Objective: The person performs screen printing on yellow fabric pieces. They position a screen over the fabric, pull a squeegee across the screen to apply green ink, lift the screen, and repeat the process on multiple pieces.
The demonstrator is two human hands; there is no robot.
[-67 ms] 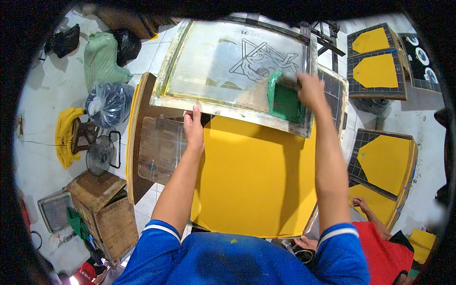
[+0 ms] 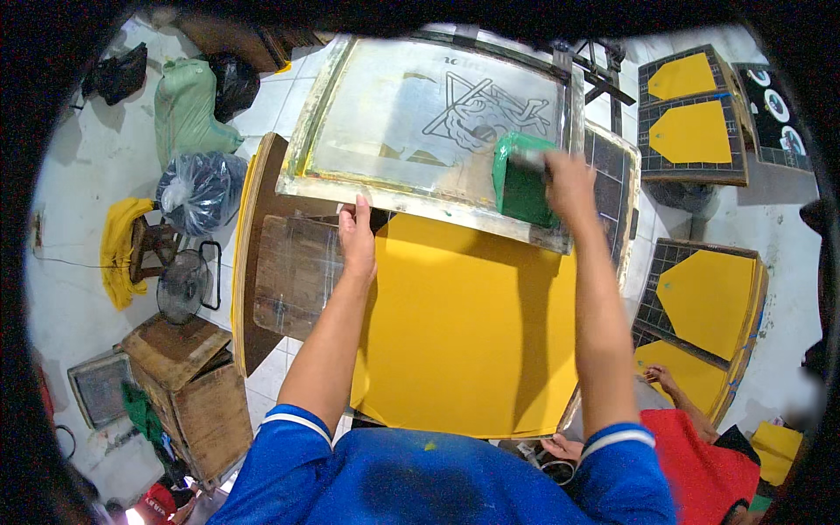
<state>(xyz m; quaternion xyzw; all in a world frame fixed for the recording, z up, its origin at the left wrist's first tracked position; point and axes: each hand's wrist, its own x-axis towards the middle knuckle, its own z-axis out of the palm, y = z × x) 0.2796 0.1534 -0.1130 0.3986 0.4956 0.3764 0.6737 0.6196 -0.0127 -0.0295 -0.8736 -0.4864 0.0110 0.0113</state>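
Observation:
A printing screen with a pale wooden frame sits tilted over a large yellow fabric piece. Its mesh carries a dark line drawing. My left hand grips the near frame edge, fingertips over the rim; its other fingers are partly hidden. Toward the screen's right end, my right hand is closed round a squeegee, a greyish bar blurred by motion and partly covered by the hand. Wet green ink lies beneath and around the squeegee.
Boards with yellow fabric pieces stand at right, more below them. A co-worker in red reaches in at lower right. Left are a fan, a wooden box, and bags. A brown board lies beside the fabric.
My right hand has shifted slightly down and left with the squeegee over the green ink. My left hand stays at the frame edge.

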